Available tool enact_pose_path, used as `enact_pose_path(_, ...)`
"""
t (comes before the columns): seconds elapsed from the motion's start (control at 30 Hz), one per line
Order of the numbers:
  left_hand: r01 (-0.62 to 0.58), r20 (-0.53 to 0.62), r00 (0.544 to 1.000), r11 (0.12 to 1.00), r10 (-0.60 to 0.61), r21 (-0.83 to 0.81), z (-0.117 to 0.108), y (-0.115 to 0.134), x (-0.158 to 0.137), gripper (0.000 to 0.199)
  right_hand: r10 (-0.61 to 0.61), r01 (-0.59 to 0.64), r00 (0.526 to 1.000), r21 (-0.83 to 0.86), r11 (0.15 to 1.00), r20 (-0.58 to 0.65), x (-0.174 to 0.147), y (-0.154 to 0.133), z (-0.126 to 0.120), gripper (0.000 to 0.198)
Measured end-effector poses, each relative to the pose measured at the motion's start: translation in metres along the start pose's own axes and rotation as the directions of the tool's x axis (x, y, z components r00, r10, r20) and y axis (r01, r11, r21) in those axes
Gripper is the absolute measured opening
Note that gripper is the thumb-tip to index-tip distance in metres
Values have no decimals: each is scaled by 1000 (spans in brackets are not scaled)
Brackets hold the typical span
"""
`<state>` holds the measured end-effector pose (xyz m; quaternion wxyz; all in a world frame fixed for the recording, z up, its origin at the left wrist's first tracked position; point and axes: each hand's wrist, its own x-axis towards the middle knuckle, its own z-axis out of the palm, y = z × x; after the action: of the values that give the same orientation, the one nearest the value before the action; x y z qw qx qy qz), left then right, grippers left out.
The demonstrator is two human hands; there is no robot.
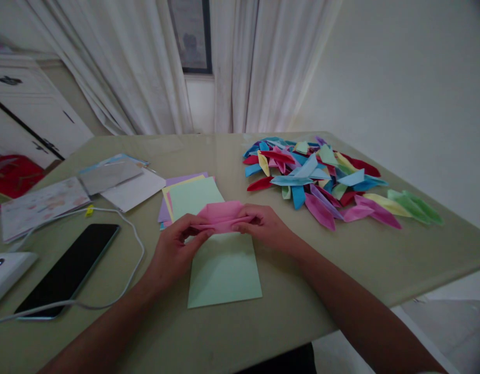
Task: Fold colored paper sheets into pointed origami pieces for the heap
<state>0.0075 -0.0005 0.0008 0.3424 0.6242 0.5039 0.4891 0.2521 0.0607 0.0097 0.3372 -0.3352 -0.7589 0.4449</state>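
Note:
A pink folded paper (221, 212) is held up between my two hands, its creased opening toward me. My left hand (180, 243) pinches its left end between thumb and fingers. At the other end, my right hand (268, 224) grips it the same way. Below lies a pale green sheet (225, 272) flat on the table, partly covered by the pink paper and my left fingers. Just behind, a stack of coloured sheets (193, 193) shows green on top, with yellow, pink and purple edges sticking out.
A heap of folded paper pieces (302, 174) in many colours spreads over the table's (341, 270) far right. On the left lie a black phone (70, 267), a white cable (140, 244), a white device (10, 272) and some papers (45, 202). Curtains (146, 62) hang behind.

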Motion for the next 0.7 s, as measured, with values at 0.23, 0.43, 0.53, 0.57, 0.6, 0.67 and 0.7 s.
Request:
enact_pose_path(0.23,32,43,998,993,-37,112,0,-5,-1,14,-104,102,995,-167,981,-5,1,-7,-2,31)
enact_pose_path(0.43,-1,138,990,997,-10,77,0,-3,-1,31,-26,17,997,-115,993,-77,0,-1,-4,42)
enact_pose_path(0.53,20,156,987,999,-26,42,2,-3,-3,34,-10,1,998,-133,991,-65,0,-1,-3,49)
enact_pose_path(0.57,24,151,988,999,-30,42,3,-3,-4,34,-8,0,998,-138,990,-59,0,-2,-3,50)
enact_pose_path(0.6,27,147,989,999,-33,41,3,-4,-4,34,-12,4,998,-142,990,-57,0,-2,-3,50)
enact_pose_path(0.67,35,137,990,999,-39,27,4,-5,-5,31,-23,13,998,-148,989,-64,0,-3,-4,51)
enact_pose_path(0.7,42,127,991,999,-44,18,4,-6,-5,28,-28,16,997,-152,988,-75,0,-2,-4,51)
